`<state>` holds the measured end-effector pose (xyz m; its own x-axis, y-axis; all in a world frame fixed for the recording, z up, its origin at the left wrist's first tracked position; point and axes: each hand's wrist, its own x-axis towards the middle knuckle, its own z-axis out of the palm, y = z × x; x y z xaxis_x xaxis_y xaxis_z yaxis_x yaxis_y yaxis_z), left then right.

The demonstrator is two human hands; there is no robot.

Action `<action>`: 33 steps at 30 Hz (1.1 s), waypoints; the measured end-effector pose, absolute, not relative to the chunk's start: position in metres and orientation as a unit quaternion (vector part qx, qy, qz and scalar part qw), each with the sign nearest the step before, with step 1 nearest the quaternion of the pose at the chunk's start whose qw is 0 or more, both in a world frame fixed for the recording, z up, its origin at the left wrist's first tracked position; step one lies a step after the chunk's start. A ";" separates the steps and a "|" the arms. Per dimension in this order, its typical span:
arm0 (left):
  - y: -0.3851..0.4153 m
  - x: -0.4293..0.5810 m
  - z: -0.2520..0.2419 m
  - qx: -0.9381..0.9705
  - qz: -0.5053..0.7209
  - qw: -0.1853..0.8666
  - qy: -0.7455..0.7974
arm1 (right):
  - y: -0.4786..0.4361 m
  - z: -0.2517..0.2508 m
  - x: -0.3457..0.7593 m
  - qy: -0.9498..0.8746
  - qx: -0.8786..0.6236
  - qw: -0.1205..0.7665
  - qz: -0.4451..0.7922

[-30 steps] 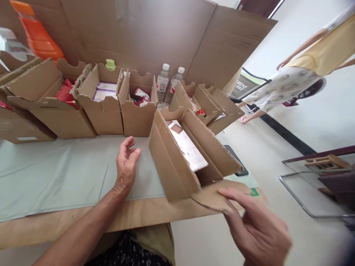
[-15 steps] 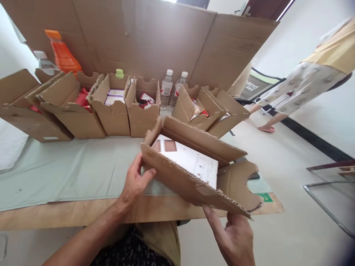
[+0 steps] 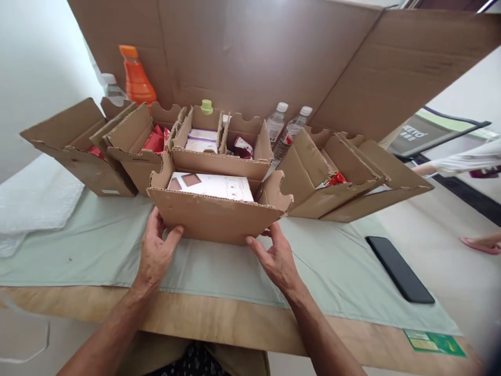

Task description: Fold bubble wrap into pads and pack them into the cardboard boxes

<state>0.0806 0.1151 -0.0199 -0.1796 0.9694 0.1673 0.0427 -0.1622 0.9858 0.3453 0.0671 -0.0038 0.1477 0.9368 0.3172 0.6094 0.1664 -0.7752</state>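
An open-topped cardboard box [image 3: 219,218] is held in front of me, its long side toward me. Inside it lies a white carton [image 3: 223,186] with brown squares printed on it. My left hand [image 3: 158,248] grips the box's lower left end, thumb on the front face. At the lower right end my right hand [image 3: 274,256] grips it the same way; the fingers of both hands are partly hidden behind the box. Right behind it stand a box with white and purple packs [image 3: 201,141] and a box with a dark red packet [image 3: 243,148].
More cardboard boxes [image 3: 82,156] with red packets line the left, and others [image 3: 332,177] the right. Bottles [image 3: 136,83] stand behind, against a tall cardboard panel [image 3: 250,57]. Bubble wrap [image 3: 39,198] lies left; a black phone [image 3: 399,269] lies right. A person's foot [image 3: 483,244] shows far right.
The held box has turned from slanted to nearly square with me and moved left, toward the row of boxes. My right hand moved up with it. The view has swung, showing the phone fully.
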 end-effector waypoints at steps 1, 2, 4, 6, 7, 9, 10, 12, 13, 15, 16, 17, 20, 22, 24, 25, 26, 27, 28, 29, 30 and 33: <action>0.115 0.080 -0.023 0.500 0.569 0.409 0.508 | 0.066 -0.009 0.344 -0.620 -0.624 0.434 0.193; 0.113 0.080 -0.026 0.503 0.562 0.412 0.511 | 0.064 -0.014 0.343 -0.616 -0.629 0.429 0.199; 0.111 0.080 -0.029 0.514 0.547 0.413 0.517 | 0.061 -0.022 0.341 -0.611 -0.633 0.426 0.210; 0.110 0.080 -0.030 0.520 0.539 0.409 0.521 | 0.061 -0.027 0.338 -0.605 -0.637 0.426 0.216; 0.111 0.080 -0.030 0.520 0.539 0.406 0.523 | 0.062 -0.029 0.338 -0.601 -0.639 0.427 0.218; 0.114 0.082 -0.030 0.518 0.539 0.403 0.528 | 0.065 -0.033 0.337 -0.595 -0.640 0.430 0.227; 0.116 0.083 -0.030 0.518 0.541 0.402 0.527 | 0.066 -0.035 0.338 -0.592 -0.637 0.435 0.234; 0.118 0.085 -0.032 0.525 0.545 0.399 0.517 | 0.066 -0.041 0.340 -0.584 -0.626 0.450 0.255; 0.119 0.087 -0.033 0.531 0.548 0.396 0.511 | 0.066 -0.044 0.342 -0.577 -0.621 0.459 0.266; 0.119 0.086 -0.035 0.543 0.548 0.383 0.508 | 0.066 -0.051 0.345 -0.557 -0.620 0.471 0.289; 0.119 0.083 -0.036 0.544 0.549 0.375 0.512 | 0.067 -0.054 0.347 -0.546 -0.623 0.474 0.298; 0.119 0.078 -0.035 0.551 0.543 0.359 0.522 | 0.068 -0.056 0.348 -0.533 -0.631 0.475 0.303; 0.119 0.045 -0.028 0.597 0.483 0.257 0.586 | 0.073 -0.057 0.351 -0.487 -0.658 0.485 0.307; 0.121 0.006 -0.019 0.611 0.438 0.178 0.635 | 0.075 -0.054 0.350 -0.459 -0.673 0.494 0.304; 0.126 -0.042 -0.010 0.591 0.422 0.125 0.676 | 0.076 -0.051 0.349 -0.444 -0.681 0.499 0.301; 0.130 -0.067 -0.007 0.577 0.412 0.100 0.698 | 0.076 -0.050 0.349 -0.439 -0.685 0.499 0.299; 0.134 -0.091 -0.004 0.564 0.400 0.078 0.718 | 0.077 -0.049 0.348 -0.435 -0.690 0.497 0.297; 0.137 -0.113 -0.002 0.551 0.387 0.058 0.737 | 0.077 -0.047 0.347 -0.433 -0.697 0.492 0.290; 0.141 -0.133 0.000 0.538 0.376 0.039 0.754 | 0.077 -0.046 0.346 -0.434 -0.708 0.481 0.282; 0.143 -0.150 0.002 0.524 0.364 0.020 0.769 | 0.077 -0.045 0.345 -0.437 -0.719 0.467 0.271; 0.146 -0.164 0.003 0.512 0.353 0.004 0.783 | 0.078 -0.043 0.344 -0.443 -0.729 0.453 0.259; 0.158 -0.191 0.005 0.482 0.319 -0.030 0.815 | 0.077 -0.036 0.339 -0.459 -0.743 0.428 0.234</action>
<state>-0.1913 0.1575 0.0054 -0.5328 0.7676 0.3564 0.8057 0.3313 0.4909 0.3391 0.0771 -0.0363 0.4692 0.8819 0.0453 0.4813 -0.2123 -0.8505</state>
